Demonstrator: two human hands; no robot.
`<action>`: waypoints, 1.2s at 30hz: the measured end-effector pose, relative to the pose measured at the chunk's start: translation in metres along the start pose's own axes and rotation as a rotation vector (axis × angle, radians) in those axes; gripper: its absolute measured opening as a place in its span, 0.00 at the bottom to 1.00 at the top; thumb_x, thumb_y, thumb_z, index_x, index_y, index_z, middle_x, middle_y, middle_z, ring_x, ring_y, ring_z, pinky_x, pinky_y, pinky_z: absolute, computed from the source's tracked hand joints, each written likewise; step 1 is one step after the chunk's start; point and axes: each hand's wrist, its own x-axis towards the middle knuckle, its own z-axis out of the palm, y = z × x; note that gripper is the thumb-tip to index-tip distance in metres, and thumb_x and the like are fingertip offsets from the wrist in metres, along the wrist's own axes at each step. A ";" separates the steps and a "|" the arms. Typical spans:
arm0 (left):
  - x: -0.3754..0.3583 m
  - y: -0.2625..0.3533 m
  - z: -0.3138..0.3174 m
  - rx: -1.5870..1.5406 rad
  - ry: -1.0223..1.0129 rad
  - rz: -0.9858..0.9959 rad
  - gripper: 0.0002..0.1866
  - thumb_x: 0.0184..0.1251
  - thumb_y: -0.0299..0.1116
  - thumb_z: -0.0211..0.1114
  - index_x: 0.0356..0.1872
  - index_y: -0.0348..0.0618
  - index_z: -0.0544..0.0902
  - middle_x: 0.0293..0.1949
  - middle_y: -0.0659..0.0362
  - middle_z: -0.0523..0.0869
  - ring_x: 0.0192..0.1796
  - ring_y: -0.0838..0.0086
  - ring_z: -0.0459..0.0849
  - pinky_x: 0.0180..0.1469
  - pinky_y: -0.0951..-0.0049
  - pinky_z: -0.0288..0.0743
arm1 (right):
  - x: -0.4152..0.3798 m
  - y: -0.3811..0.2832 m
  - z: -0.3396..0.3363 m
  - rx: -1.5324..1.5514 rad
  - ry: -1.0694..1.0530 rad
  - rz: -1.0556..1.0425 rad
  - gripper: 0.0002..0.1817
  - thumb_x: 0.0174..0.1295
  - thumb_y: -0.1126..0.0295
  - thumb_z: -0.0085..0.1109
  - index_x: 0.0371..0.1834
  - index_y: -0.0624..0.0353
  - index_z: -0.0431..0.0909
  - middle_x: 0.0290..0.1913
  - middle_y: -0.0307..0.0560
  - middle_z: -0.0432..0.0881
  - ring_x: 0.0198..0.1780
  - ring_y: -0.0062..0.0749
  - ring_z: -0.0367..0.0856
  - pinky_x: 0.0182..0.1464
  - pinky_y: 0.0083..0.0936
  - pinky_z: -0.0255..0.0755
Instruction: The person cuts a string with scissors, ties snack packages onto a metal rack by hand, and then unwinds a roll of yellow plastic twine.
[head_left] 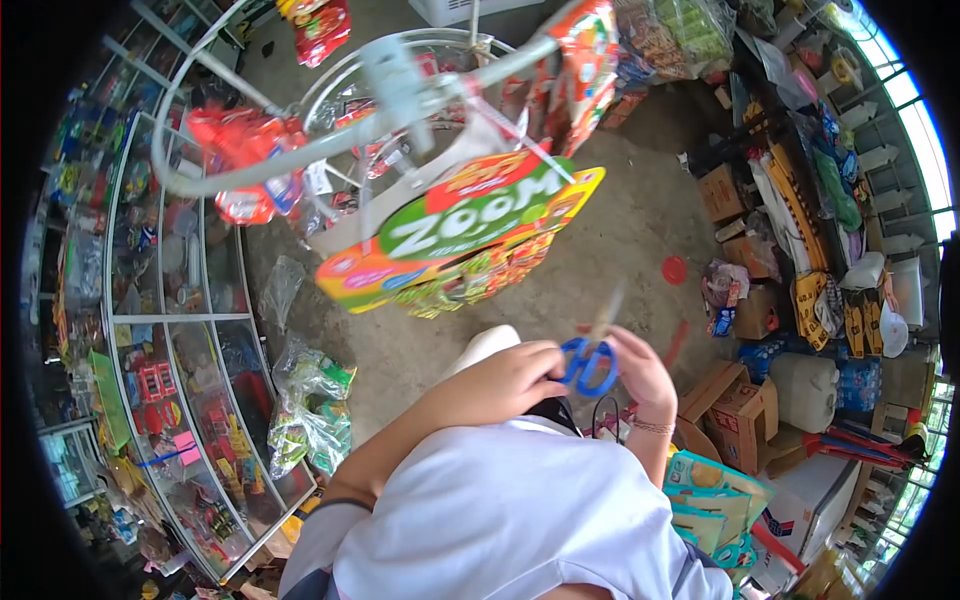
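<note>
A pair of scissors [590, 366] with blue handles is between my hands in front of my waist, its blurred blades pointing up and away. My left hand [528, 374] is closed, with its fingertips on the left handle loop. On the other side, my right hand [642, 372] curls its fingers against the right handle loop near the blades' base. Beyond them hangs a green, yellow and red "ZOOM" strip of packets [450, 240], fixed below a white round wire rack [440, 95].
Red packets [245, 160] hang from the rack. A glass display case [180, 318] lines the left, with a plastic bag of green packets [308, 408] beside it. On the right stand a cardboard box [735, 412] and a white jug [803, 390]. A red round object [675, 270] lies on the floor.
</note>
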 end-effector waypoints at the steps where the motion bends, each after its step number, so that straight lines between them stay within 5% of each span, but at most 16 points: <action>1: 0.005 -0.002 0.002 -0.017 -0.030 0.018 0.10 0.67 0.32 0.67 0.38 0.38 0.76 0.34 0.53 0.78 0.45 0.59 0.80 0.48 0.65 0.71 | -0.001 -0.002 0.007 0.083 0.092 -0.038 0.25 0.74 0.65 0.52 0.69 0.71 0.67 0.51 0.45 0.83 0.51 0.28 0.82 0.57 0.26 0.75; 2: 0.010 -0.008 0.005 0.024 -0.029 0.078 0.11 0.65 0.31 0.69 0.37 0.37 0.76 0.40 0.54 0.77 0.43 0.60 0.81 0.45 0.65 0.72 | -0.001 -0.003 0.010 0.182 0.085 -0.095 0.25 0.74 0.65 0.52 0.69 0.70 0.66 0.46 0.43 0.84 0.48 0.24 0.82 0.52 0.22 0.76; 3: 0.113 -0.002 0.047 -0.068 0.008 0.159 0.11 0.65 0.30 0.69 0.37 0.37 0.75 0.43 0.53 0.76 0.43 0.60 0.81 0.45 0.64 0.74 | -0.019 -0.066 -0.082 0.144 0.157 -0.096 0.26 0.75 0.66 0.51 0.70 0.70 0.65 0.47 0.45 0.83 0.48 0.24 0.82 0.51 0.20 0.76; 6: 0.185 -0.012 0.023 -0.037 0.028 0.152 0.12 0.61 0.25 0.70 0.38 0.34 0.75 0.55 0.49 0.68 0.46 0.61 0.82 0.47 0.64 0.79 | 0.033 -0.091 -0.110 0.314 0.234 -0.279 0.24 0.74 0.68 0.51 0.68 0.69 0.66 0.52 0.50 0.80 0.50 0.32 0.83 0.53 0.25 0.78; 8: 0.239 -0.025 0.021 0.008 0.155 0.216 0.12 0.60 0.23 0.70 0.39 0.32 0.75 0.55 0.48 0.68 0.47 0.60 0.82 0.49 0.65 0.80 | 0.065 -0.124 -0.129 0.420 0.226 -0.347 0.22 0.72 0.69 0.53 0.66 0.69 0.68 0.55 0.52 0.79 0.53 0.39 0.83 0.56 0.31 0.79; 11: 0.306 -0.032 0.021 -0.040 0.303 0.195 0.13 0.59 0.20 0.69 0.41 0.31 0.75 0.55 0.47 0.67 0.51 0.56 0.80 0.52 0.63 0.79 | 0.112 -0.149 -0.182 0.678 0.287 -0.144 0.20 0.71 0.71 0.54 0.62 0.68 0.68 0.55 0.54 0.79 0.58 0.47 0.81 0.62 0.40 0.77; 13: 0.346 -0.028 0.009 -0.009 0.418 0.202 0.13 0.59 0.19 0.69 0.42 0.31 0.75 0.56 0.47 0.66 0.53 0.54 0.78 0.54 0.62 0.78 | 0.132 -0.185 -0.200 0.546 0.158 -0.185 0.20 0.68 0.72 0.57 0.60 0.68 0.68 0.55 0.53 0.78 0.62 0.51 0.77 0.68 0.43 0.71; 18: 0.412 -0.026 -0.040 -0.046 0.602 0.081 0.11 0.61 0.19 0.67 0.37 0.33 0.71 0.52 0.46 0.66 0.50 0.52 0.76 0.50 0.61 0.74 | 0.208 -0.267 -0.235 0.185 -0.011 -0.049 0.23 0.67 0.70 0.61 0.63 0.64 0.67 0.60 0.48 0.75 0.65 0.36 0.73 0.66 0.33 0.68; 22: 0.471 -0.049 -0.064 0.134 0.679 -0.001 0.12 0.61 0.22 0.70 0.37 0.36 0.72 0.53 0.48 0.67 0.51 0.54 0.76 0.53 0.60 0.73 | 0.293 -0.298 -0.280 -0.019 -0.148 0.130 0.29 0.56 0.69 0.75 0.60 0.65 0.74 0.49 0.44 0.83 0.54 0.29 0.80 0.61 0.29 0.71; 27: 0.562 -0.107 -0.103 0.238 1.106 -0.081 0.19 0.56 0.31 0.77 0.41 0.38 0.75 0.54 0.48 0.68 0.55 0.57 0.75 0.57 0.63 0.71 | 0.408 -0.351 -0.342 -0.257 -0.284 0.175 0.25 0.58 0.76 0.71 0.59 0.66 0.75 0.50 0.45 0.82 0.53 0.27 0.80 0.57 0.25 0.73; 29: 0.593 -0.151 -0.129 -0.274 1.346 -0.200 0.17 0.62 0.35 0.74 0.46 0.39 0.77 0.58 0.49 0.67 0.62 0.60 0.72 0.63 0.62 0.68 | 0.448 -0.372 -0.373 -0.471 -0.326 0.098 0.25 0.58 0.78 0.69 0.60 0.66 0.74 0.50 0.45 0.82 0.51 0.26 0.79 0.56 0.24 0.73; 33: 0.612 -0.260 -0.219 0.054 1.735 -0.765 0.29 0.66 0.47 0.68 0.62 0.41 0.74 0.61 0.46 0.67 0.64 0.55 0.70 0.69 0.61 0.62 | 0.503 -0.421 -0.416 -0.547 -0.496 0.265 0.24 0.58 0.79 0.69 0.59 0.66 0.74 0.49 0.43 0.81 0.47 0.22 0.78 0.52 0.20 0.73; 35: 0.605 -0.342 -0.265 0.071 2.027 -0.767 0.37 0.65 0.46 0.69 0.71 0.44 0.66 0.67 0.44 0.63 0.70 0.52 0.64 0.69 0.54 0.60 | 0.527 -0.434 -0.428 -0.627 -0.576 0.291 0.22 0.59 0.76 0.71 0.55 0.65 0.76 0.46 0.41 0.79 0.47 0.21 0.79 0.50 0.20 0.74; 36: 0.610 -0.333 -0.276 -0.044 2.120 -0.769 0.39 0.63 0.48 0.69 0.71 0.42 0.65 0.68 0.43 0.61 0.71 0.52 0.61 0.70 0.54 0.59 | 0.539 -0.436 -0.430 -0.638 -0.597 0.320 0.21 0.59 0.75 0.71 0.54 0.65 0.76 0.45 0.41 0.79 0.46 0.21 0.79 0.50 0.20 0.74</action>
